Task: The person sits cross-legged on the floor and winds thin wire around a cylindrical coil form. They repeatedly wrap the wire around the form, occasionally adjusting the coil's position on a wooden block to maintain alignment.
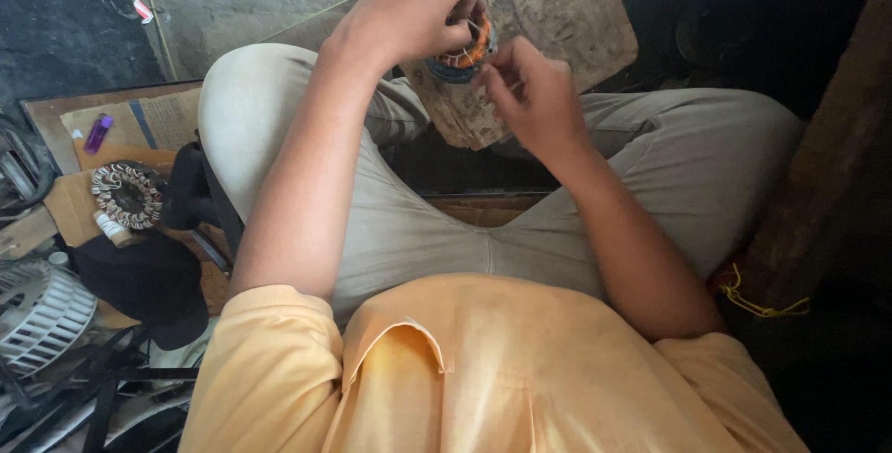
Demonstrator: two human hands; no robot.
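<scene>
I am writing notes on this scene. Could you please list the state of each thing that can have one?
left hand: closed on the wound coil ring, gripping from above
right hand: fingers pinched at the ring's lower edge; what they pinch cannot be told
wound coil ring: held against the wooden board, partly hidden
wooden board: propped between the knees, worn
second coil ring: lying flat, untouched
purple lighter: lying flat on cardboard

**Floor and wooden board, with what lies on them**

A grey concrete floor (232, 7) is seen, and a worn wooden board (557, 7) is laid on it. Left of the board, flattened cardboard (163, 118) is spread out. On the cardboard, a purple lighter (98, 132) and a wound stator ring (127, 195) are placed. Further left of the board, a white fan grille (37, 309) is found.
</scene>
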